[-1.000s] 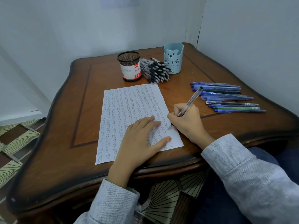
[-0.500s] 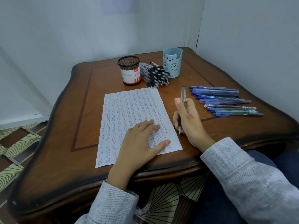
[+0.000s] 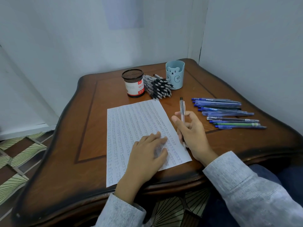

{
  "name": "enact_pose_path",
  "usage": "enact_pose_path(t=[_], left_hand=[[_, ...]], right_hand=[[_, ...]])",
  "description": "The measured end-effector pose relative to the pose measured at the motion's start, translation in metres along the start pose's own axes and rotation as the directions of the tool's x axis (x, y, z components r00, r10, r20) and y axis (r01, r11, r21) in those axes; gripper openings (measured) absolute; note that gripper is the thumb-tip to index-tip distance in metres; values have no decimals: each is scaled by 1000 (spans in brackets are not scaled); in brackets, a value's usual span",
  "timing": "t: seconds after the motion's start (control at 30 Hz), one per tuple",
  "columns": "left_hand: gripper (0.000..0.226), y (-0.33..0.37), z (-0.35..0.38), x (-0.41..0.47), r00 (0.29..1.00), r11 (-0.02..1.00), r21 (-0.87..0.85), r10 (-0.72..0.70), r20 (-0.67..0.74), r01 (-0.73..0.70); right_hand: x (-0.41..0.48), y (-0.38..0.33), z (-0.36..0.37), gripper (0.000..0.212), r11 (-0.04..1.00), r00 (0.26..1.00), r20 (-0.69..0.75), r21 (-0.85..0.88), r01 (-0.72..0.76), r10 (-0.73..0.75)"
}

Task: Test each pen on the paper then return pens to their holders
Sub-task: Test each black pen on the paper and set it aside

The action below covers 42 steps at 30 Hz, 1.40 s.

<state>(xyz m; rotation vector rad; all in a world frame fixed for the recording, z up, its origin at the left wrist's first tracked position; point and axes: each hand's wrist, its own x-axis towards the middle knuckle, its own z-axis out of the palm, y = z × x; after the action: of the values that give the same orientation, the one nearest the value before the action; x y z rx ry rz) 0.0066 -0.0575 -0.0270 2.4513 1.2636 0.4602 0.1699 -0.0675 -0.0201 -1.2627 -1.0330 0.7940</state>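
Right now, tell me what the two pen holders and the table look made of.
Black holder: looks like metal mesh, with fine perforations at the rim, wrapped in a glossy white-and-red label. Bear holder: probably matte moulded plastic, smooth pale blue. Table: varnished wood, with grain, a dark inlay line and soft sheen.

Right hand (image 3: pixel 193 136) around a clear pen (image 3: pixel 182 108), left hand (image 3: pixel 146 158) apparently flat on the paper (image 3: pixel 131 122).

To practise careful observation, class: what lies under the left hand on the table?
The left hand rests flat on the sheet of paper, filled with rows of small pen marks. The marks beneath palm and fingers are covered, so unseen.
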Motion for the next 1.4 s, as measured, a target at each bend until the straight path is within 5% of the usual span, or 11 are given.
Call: enact_pose_path(t=[0.23,0.4,0.7,0.97,1.17,1.4], left_hand=[[39,-11,-36,15,996,990,-135,-28,79,38],[37,-25,-66,49,997,996,-61,-60,47,63],[58,-60,-45,112,961,976,141,-194,195,168],[58,-81,-29,111,993,995,61,-78,87,73],[58,-84,-31,113,993,994,76,-85,86,78],[60,-88,-34,118,990,989,127,-85,111,70]], right_hand=[[5,-5,-5,33,940,978,17,275,-203,207],[19,-10,-7,29,941,951,49,141,-309,305],[69,-17,-15,30,940,994,-33,-323,-110,105],[142,-31,-4,18,835,977,-134,-546,69,-168],[192,-32,26,23,645,944,-58,-744,176,-324],[237,-23,52,17,375,967,69,-913,161,-247]])
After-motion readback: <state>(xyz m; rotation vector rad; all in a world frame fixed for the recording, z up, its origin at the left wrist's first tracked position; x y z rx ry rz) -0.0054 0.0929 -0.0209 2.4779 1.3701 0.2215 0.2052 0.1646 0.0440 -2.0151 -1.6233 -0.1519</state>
